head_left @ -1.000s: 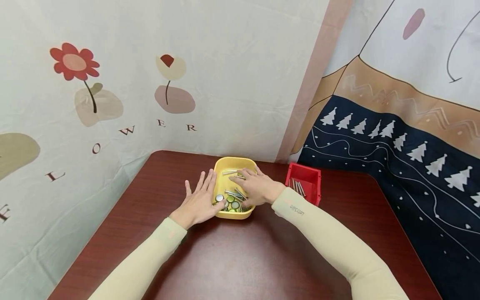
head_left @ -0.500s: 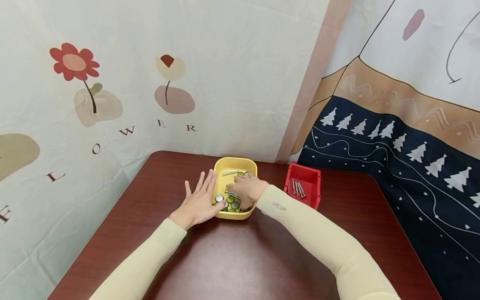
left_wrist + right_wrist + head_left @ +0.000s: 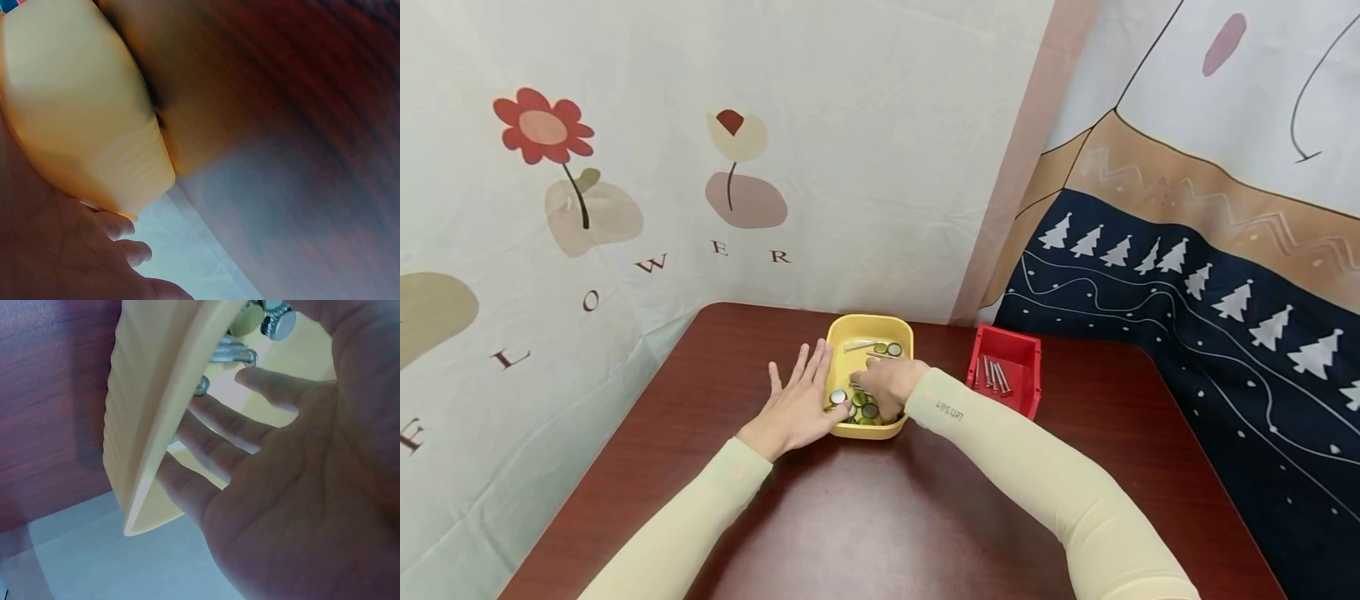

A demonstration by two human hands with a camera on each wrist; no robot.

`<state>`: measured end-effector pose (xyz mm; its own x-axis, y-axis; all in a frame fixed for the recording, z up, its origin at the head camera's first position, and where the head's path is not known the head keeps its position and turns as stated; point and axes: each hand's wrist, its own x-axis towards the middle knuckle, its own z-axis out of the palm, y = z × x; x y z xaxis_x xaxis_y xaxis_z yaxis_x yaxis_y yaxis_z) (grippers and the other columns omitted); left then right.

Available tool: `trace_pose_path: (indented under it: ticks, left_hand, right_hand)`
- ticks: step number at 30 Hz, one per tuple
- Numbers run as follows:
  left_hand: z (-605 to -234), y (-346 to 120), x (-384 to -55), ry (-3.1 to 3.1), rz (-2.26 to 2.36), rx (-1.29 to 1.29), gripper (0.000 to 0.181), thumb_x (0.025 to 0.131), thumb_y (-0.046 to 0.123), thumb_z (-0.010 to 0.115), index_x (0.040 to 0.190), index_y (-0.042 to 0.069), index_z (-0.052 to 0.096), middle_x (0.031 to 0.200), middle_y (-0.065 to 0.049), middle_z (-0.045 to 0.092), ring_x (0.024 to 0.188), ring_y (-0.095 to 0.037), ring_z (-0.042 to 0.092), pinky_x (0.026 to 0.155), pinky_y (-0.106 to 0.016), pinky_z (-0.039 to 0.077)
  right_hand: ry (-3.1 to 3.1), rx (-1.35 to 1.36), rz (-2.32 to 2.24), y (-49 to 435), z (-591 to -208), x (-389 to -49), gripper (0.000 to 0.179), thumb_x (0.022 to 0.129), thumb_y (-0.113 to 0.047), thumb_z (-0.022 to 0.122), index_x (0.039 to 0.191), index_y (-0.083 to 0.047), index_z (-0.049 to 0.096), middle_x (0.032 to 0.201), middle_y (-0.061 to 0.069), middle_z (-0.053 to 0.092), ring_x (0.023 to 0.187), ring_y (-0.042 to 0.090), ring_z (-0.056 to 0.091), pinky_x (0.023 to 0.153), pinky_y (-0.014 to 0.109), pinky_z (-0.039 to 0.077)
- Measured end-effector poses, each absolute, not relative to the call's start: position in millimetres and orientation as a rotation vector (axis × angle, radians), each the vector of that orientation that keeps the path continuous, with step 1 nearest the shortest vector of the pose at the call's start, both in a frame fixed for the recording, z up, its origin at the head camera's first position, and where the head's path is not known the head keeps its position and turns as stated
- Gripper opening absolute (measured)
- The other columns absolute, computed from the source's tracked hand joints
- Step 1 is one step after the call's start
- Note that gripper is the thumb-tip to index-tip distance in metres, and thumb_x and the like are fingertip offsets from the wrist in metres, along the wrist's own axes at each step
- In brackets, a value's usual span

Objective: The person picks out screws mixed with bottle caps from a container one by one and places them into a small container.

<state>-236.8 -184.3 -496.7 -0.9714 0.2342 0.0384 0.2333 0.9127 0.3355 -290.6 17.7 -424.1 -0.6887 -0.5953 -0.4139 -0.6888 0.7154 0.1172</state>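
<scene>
A yellow plastic tray [image 3: 871, 318] holds metal bolts [image 3: 230, 354] and round bottle caps [image 3: 281, 325]. My left hand [image 3: 797, 414] lies along the tray's left side, fingers straight and spread, its thumb over the front left rim. From the right, my right hand [image 3: 893, 385] reaches into the tray. Its fingers [image 3: 219, 422] extend down among the bolts, and the palm shows nothing in it. More caps [image 3: 838, 397] gather at the front of the tray. A bolt [image 3: 859, 345] and two caps lie at the back. The right fingertips are partly hidden.
To the right of the tray stands a red bin [image 3: 1024, 360] with several bolts [image 3: 996, 377] inside. Both containers are near the far edge of a dark red-brown table [image 3: 865, 517]. Printed cloth [image 3: 880, 167] hangs right behind the table.
My right hand has moved left and deeper into the tray, uncovering the caps at its back and more of the red bin. The left hand has stayed in place.
</scene>
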Motion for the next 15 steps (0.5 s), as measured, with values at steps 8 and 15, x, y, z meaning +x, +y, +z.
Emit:
trace_pose_path:
  ticks: [8,15]
  left_hand:
    - [-494.8,-185.0,-237.1,3.062,0.541,0.379,0.108,0.110,0.058,0.060,0.188,0.005,0.008,0.199,-0.010,0.000,0.186,-0.041,-0.002,0.135,-0.092,-0.002]
    - [-496.3,-184.1,-237.3,3.072,0.537,0.383,0.107,0.110,0.058,0.061,0.188,0.005,0.009,0.199,-0.012,0.003,0.185,-0.044,0.004,0.134,-0.094,0.002]
  right_hand:
    - [2.612,-1.062,0.547,-0.6,-449.8,-300.7,0.056,0.103,-0.030,0.088,0.154,-0.018,0.069,0.147,0.006,0.072,0.124,0.018,0.074,0.105,0.040,0.068]
    - [2.675,-1.054,0.595,-9.0,-461.0,-299.5,0.057,0.109,-0.036,0.084,0.156,-0.009,0.067,0.149,0.010,0.071,0.122,0.023,0.079,0.099,0.040,0.071]
